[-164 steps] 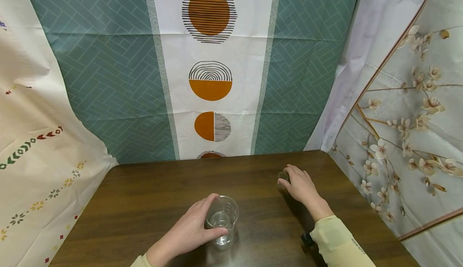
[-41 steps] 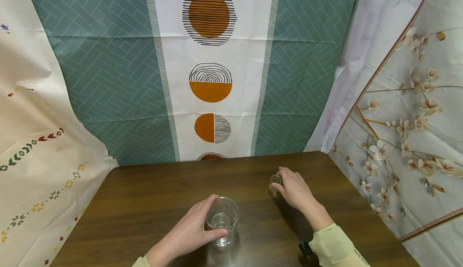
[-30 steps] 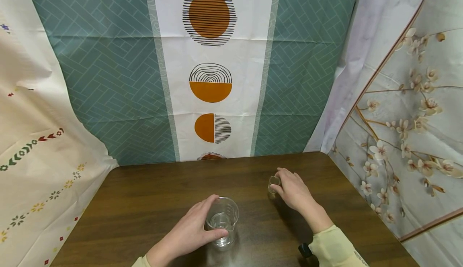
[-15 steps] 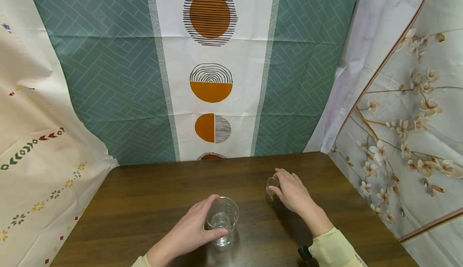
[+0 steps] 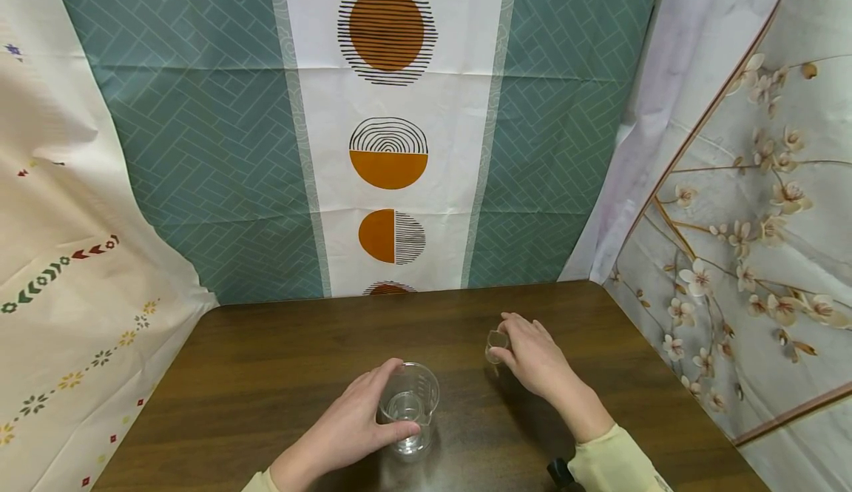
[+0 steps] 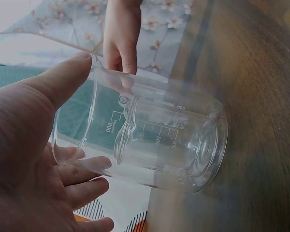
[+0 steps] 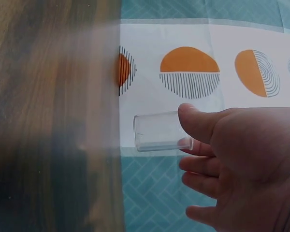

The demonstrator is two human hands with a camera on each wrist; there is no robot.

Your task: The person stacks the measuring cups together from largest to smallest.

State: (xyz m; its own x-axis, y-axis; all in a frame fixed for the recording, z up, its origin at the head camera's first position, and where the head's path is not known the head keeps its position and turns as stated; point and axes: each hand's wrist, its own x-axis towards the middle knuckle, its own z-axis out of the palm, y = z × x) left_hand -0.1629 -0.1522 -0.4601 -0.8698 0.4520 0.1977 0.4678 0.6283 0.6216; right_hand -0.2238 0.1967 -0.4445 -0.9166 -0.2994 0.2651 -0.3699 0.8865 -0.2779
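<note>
My left hand grips a clear glass beaker near its rim, thumb on one side and fingers on the other. White graduation marks, including a 500, show on the beaker in the left wrist view; it stands upright on the table. What looks like a smaller glass beaker is nested inside. To the right, my right hand pinches a small clear glass cylinder near its top between thumb and index finger. In the right wrist view this cylinder hangs a little above the table, and the other fingers extend past it.
Both hands are over a dark brown wooden table. Patterned cloths hang behind it and on both sides, a green one at the back and a floral one at the right. A black object sits by the right wrist.
My right hand has moved left and slightly nearer with the small glass cylinder, towards the beaker. The left hand and the beaker have stayed in place.
</note>
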